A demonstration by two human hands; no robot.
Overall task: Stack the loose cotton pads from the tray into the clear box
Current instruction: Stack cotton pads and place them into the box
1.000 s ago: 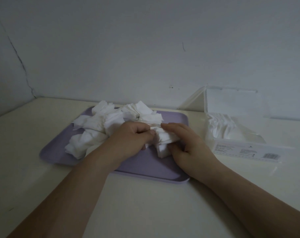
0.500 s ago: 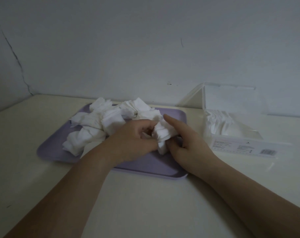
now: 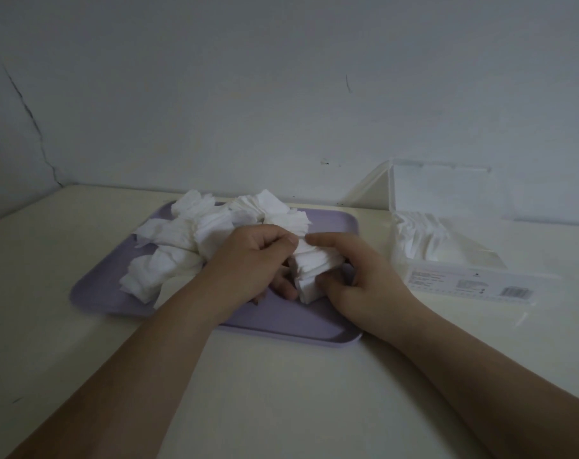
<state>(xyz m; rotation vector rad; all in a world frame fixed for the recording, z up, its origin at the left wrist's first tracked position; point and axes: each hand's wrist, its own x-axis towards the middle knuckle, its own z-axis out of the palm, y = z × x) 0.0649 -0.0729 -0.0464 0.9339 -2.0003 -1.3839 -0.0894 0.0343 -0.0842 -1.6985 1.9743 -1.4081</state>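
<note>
To square this bundle (image 3: 316, 268) well, I judge I should press its edges level against the purple tray (image 3: 291, 321) before lifting, so it drops flat into the clear box (image 3: 453, 283). The box stands open to my right, with pads already inside. The loose heap of cotton pads (image 3: 188, 236) sprawls over the tray's far left, beyond my left wrist, and is best left alone for now. The bundle sits between my hands near the tray's middle. My left hand (image 3: 248, 260) curls round its left end, thumb on top. My right hand (image 3: 364, 283) pinches its right end, forefinger laid over it and thumb at its near edge.
</note>
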